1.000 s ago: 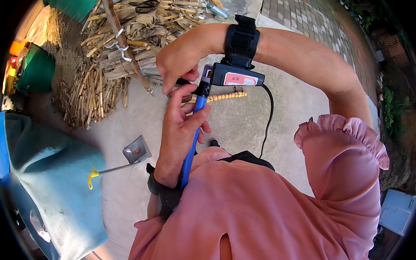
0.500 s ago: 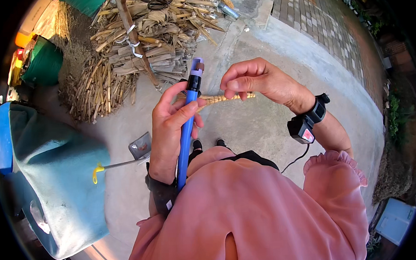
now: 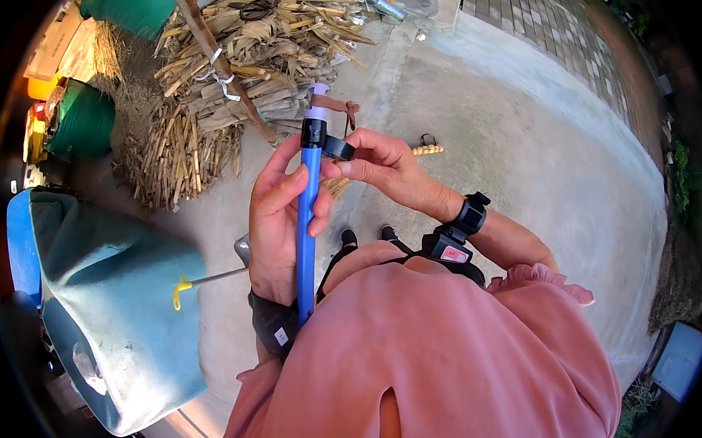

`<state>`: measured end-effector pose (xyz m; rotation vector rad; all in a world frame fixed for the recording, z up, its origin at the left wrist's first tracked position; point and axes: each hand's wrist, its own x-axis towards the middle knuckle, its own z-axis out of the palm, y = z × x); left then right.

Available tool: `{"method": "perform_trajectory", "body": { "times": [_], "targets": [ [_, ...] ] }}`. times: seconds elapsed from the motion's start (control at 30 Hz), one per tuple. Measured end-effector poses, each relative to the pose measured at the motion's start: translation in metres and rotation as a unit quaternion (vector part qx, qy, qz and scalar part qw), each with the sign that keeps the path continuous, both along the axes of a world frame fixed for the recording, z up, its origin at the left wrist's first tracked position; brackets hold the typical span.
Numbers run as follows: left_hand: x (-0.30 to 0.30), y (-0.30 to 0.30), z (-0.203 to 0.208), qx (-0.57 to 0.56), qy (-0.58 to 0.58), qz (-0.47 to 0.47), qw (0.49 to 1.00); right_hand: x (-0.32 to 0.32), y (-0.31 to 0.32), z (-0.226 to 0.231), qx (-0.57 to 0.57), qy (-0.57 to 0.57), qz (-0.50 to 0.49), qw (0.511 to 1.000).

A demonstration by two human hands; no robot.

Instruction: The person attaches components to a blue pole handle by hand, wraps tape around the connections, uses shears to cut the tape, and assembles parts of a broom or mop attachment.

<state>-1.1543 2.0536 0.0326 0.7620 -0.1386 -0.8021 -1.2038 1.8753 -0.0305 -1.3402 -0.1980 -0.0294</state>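
A long blue tube-like handle (image 3: 307, 221) stands nearly upright in my left hand (image 3: 276, 210), whose fingers and thumb close round it. Its upper part carries a wrap of black tape (image 3: 313, 133) below a light purple end (image 3: 316, 112). Around that purple end runs a brown strip (image 3: 332, 103) with a knotted loose end hanging to the right. Just beside the black wrap is a roll of black tape (image 3: 338, 148), pinched by the fingers of my right hand (image 3: 384, 161). Whether a strip joins roll and handle I cannot tell.
Dry stalks (image 3: 199, 147) lie heaped at the far left with a wooden pole (image 3: 219, 64) across them. A greenish-blue cloth (image 3: 119, 284) covers something at left, near a yellow-ended rod (image 3: 212, 278). A bound straw piece (image 3: 426, 150) shows beyond my right hand.
My right hand has moved left to the handle, and a black tape roll now shows at its fingertips. The brown strip's loose end now hangs to the right. My left hand keeps its hold.
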Motion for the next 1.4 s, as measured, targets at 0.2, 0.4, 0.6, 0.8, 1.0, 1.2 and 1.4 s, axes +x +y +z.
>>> {"method": "perform_trajectory", "body": {
  "times": [0.2, 0.4, 0.6, 0.8, 1.0, 1.2, 1.4],
  "targets": [
    [0.003, 0.012, -0.010, -0.046, 0.038, 0.018, 0.998, -0.020, -0.028, 0.029, -0.138, -0.027, 0.016, 0.990],
    [-0.002, -0.002, -0.005, 0.039, 0.001, 0.023, 0.999, -0.045, -0.037, 0.068, -0.335, -0.122, -0.012, 0.934],
    [-0.014, -0.014, 0.007, 0.118, -0.062, 0.029, 0.991, -0.034, -0.050, 0.128, -0.466, -0.216, 0.036, 0.858],
    [-0.023, -0.029, 0.019, 0.213, -0.117, 0.001, 0.970, 0.018, -0.039, 0.164, -0.505, -0.241, 0.119, 0.820],
    [-0.027, -0.033, 0.017, 0.227, -0.111, 0.025, 0.967, 0.066, -0.019, 0.168, -0.530, -0.195, 0.249, 0.787],
    [-0.022, -0.032, 0.013, 0.223, -0.050, 0.029, 0.973, 0.092, -0.004, 0.159, -0.570, -0.027, 0.296, 0.766],
    [-0.011, -0.020, 0.003, 0.136, 0.052, 0.008, 0.989, 0.072, -0.027, 0.143, -0.371, -0.074, 0.060, 0.924]
  ]
}}
